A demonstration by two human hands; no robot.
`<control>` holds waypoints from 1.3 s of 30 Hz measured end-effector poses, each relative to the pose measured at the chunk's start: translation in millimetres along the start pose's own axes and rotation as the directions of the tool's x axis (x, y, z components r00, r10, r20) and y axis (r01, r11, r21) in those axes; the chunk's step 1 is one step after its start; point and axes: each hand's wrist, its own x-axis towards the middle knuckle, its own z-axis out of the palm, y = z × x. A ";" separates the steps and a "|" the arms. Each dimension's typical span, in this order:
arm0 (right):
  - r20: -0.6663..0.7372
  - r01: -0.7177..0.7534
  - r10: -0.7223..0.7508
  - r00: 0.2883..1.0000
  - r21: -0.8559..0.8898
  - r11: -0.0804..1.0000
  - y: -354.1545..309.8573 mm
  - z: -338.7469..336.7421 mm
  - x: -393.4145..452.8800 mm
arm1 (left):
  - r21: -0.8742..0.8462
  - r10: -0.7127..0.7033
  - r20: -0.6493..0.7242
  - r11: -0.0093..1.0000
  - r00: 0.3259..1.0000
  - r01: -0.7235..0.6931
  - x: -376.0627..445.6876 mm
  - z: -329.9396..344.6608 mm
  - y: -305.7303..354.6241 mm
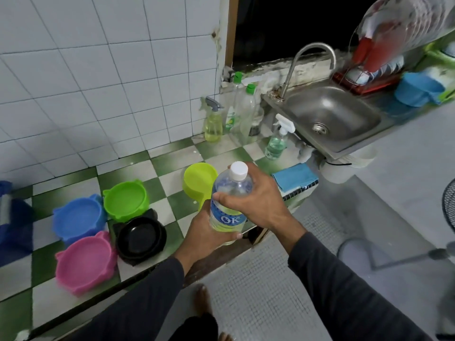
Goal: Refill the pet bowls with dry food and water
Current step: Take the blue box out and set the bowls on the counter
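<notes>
A clear water bottle (230, 198) with a white cap and a blue label is upright above the counter's front edge. My left hand (204, 232) grips its lower part from below. My right hand (258, 200) wraps round its upper body just under the cap. Left of the bottle, several empty pet bowls sit on the green-and-white checkered counter (167, 158): a blue bowl (78, 217), a green bowl (126, 200), a pink bowl (85, 260) and a black bowl (140, 238).
A lime-green scoop (198, 179) lies behind the bottle. Spray and soap bottles (214, 124) stand by the tiled wall. A steel sink (330, 116) with a tap is at the right, a blue cloth (294, 177) near it. A dish rack (369, 80) stands beyond.
</notes>
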 end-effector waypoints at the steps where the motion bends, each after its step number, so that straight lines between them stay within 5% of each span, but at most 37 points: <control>1: -0.016 0.003 -0.003 1.000 -0.002 1.000 2.8 -2.2 8.3 | -0.008 0.010 0.007 1.000 1.000 -0.010 10.5 1.0 -1.2; 16: -0.086 -0.040 0.041 0.995 0.017 0.999 41.3 -42.6 119.7 | 0.027 -0.083 0.126 0.996 0.989 0.081 145.0 17.6 -11.9; 39: 0.175 -0.095 0.093 0.980 0.002 0.995 123.6 -47.5 200.7 | 0.024 -0.210 0.015 0.977 0.978 0.210 206.2 33.5 -70.7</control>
